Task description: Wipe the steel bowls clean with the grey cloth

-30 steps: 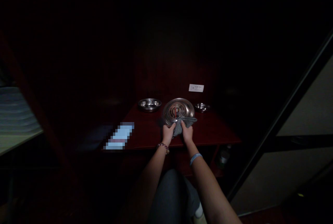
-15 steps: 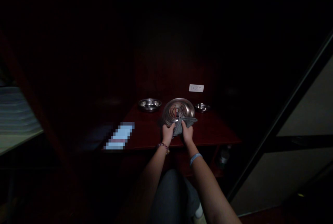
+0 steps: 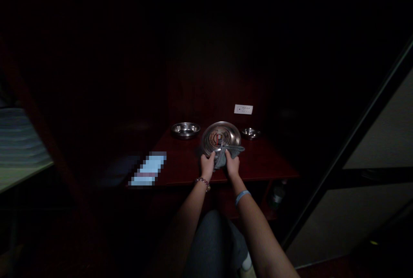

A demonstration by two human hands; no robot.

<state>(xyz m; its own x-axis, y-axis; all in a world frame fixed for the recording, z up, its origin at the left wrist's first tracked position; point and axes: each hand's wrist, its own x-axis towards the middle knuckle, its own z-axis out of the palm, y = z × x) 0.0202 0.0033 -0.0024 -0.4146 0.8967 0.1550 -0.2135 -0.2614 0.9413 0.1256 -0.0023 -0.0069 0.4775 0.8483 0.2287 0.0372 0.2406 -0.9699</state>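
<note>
A round, shiny metal basin (image 3: pixel 234 134) is tilted up over the dark red desk, its flat middle marked by a small label. My left hand (image 3: pixel 207 165) is closed on the near left part of its rim, thumb on top. With my right hand (image 3: pixel 232 164) I pinch a grey cloth (image 3: pixel 221 159) against the near right part of the rim. The fingers under the basin are hidden. Behind it to the left stands a shallow metal bowl (image 3: pixel 185 129), and a smaller metal bowl (image 3: pixel 251 133) is at its right.
A white power socket (image 3: pixel 243 109) sits on the back wall. At the desk's (image 3: pixel 180 166) left edge there is a blurred-out bright patch (image 3: pixel 148 169). Under the desk, at right, stands a bottle (image 3: pixel 278 194). Stacked pale items (image 3: pixel 22 140) rest on a shelf at far left.
My left hand has shifted very slightly left along the rim. The basin, the cloth and my right hand look almost the same.
</note>
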